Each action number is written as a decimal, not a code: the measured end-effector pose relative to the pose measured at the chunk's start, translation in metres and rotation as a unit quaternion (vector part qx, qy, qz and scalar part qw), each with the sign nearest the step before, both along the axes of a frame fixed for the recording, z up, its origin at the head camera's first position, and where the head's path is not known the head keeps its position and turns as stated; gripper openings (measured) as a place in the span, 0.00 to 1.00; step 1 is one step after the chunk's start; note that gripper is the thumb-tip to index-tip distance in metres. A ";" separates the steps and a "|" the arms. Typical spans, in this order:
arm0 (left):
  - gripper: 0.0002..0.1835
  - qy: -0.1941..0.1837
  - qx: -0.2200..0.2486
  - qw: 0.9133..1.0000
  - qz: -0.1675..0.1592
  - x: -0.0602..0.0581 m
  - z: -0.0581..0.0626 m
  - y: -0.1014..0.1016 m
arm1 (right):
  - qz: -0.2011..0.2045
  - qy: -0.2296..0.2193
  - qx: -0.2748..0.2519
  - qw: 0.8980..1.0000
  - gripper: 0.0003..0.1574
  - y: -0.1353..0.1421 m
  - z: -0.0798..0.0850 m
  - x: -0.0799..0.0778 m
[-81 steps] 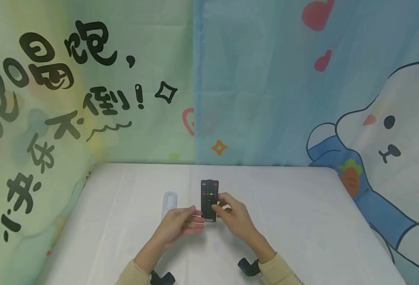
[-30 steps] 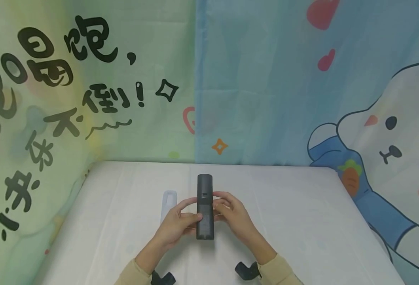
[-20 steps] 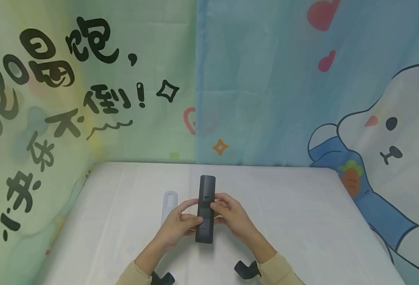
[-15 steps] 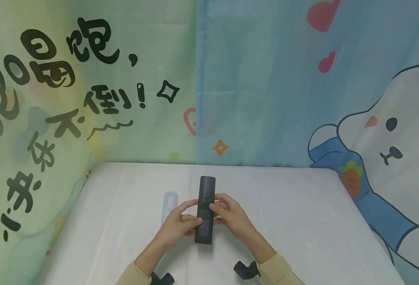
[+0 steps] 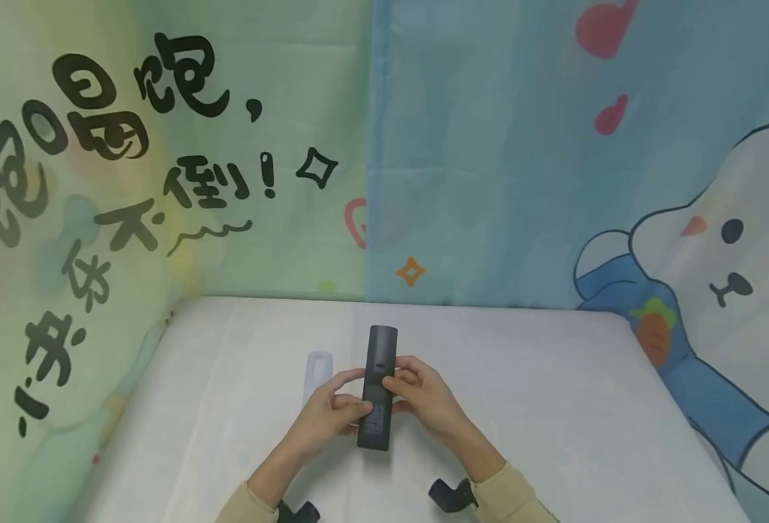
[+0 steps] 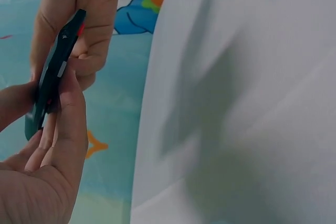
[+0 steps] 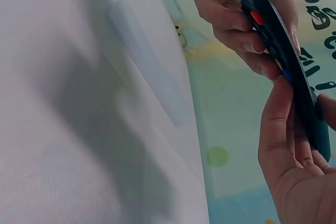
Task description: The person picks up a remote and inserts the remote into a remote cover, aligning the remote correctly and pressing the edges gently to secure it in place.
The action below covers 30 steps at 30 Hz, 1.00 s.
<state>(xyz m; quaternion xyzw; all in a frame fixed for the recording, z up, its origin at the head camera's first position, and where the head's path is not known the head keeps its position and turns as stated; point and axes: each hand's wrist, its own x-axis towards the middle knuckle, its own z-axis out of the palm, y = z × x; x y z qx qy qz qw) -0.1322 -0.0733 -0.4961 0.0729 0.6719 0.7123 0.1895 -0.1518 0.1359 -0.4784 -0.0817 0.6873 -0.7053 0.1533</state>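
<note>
In the head view a black remote control (image 5: 377, 356) is held above the table with its back face towards the camera, its far end tipped slightly right. My left hand (image 5: 322, 414) grips its left edge, thumb across the lower back. From the other side my right hand (image 5: 428, 399) holds it, thumb on the back near the middle. The left wrist view gives the remote control (image 6: 55, 69) edge-on between both hands. In the right wrist view, coloured buttons show on the remote control (image 7: 278, 45), and fingers of both hands lie along that button side.
A translucent, pale sleeve-like cover (image 5: 319, 367) lies on the white tabletop (image 5: 521, 407), left of the remote, partly behind my left hand. Printed cloth curtains (image 5: 475, 181) rise behind the table's far edge. Dark wrist mounts (image 5: 452, 496) sit at both cuffs.
The remote control has turned over, from buttons facing the camera to its back facing it. My left hand, earlier extended beside it, now grips it too. Little moved over the last half second.
</note>
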 end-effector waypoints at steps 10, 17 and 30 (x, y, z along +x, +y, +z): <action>0.23 0.028 -0.036 0.999 0.009 -0.002 -0.002 -0.025 | -0.029 0.012 -0.005 1.000 0.24 -0.011 -0.003 -0.013; 0.19 0.057 -0.069 0.994 0.059 -0.008 -0.012 -0.051 | -0.047 0.018 -0.007 0.999 0.24 -0.019 -0.003 -0.033; 0.14 0.071 -0.171 0.967 0.175 -0.027 -0.028 -0.079 | -0.080 0.047 0.012 0.996 0.21 -0.048 -0.010 -0.077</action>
